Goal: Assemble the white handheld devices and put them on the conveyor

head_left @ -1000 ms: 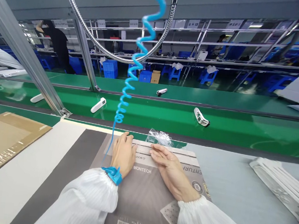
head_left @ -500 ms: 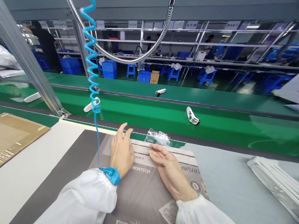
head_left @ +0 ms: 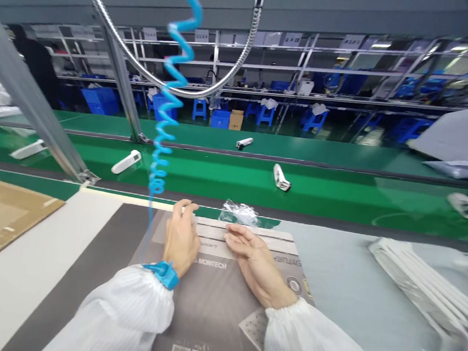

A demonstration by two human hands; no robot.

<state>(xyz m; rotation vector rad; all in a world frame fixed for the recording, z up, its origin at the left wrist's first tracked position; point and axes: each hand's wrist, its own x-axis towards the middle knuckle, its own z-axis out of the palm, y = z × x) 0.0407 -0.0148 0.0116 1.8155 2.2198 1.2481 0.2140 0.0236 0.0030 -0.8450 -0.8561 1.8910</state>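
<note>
My left hand [head_left: 182,239] hovers over the upper left of a grey printed sheet [head_left: 209,305] marked MONTECH. Its fingers are bent and apart, and I see nothing in them. A blue wrist strap [head_left: 165,274] circles that wrist. My right hand [head_left: 256,263] lies palm inward over the sheet's upper right part, fingers loosely stretched and holding nothing visible. A gap separates the two hands. Just beyond them, at the sheet's far edge, lies a crumpled clear plastic bag [head_left: 239,213].
White handheld devices [head_left: 281,178] lie spaced along the green belt [head_left: 217,176]. A blue coiled cord [head_left: 170,103] hangs before me. Flat cardboard [head_left: 6,220] is at left, a stack of white bagged strips [head_left: 425,288] at right. A metal post [head_left: 45,108] slants at left.
The belt's white devices have shifted left, and another shows at the far right. My left fingers have curled in more. The view has turned slightly right, and the coiled cord has swung.
</note>
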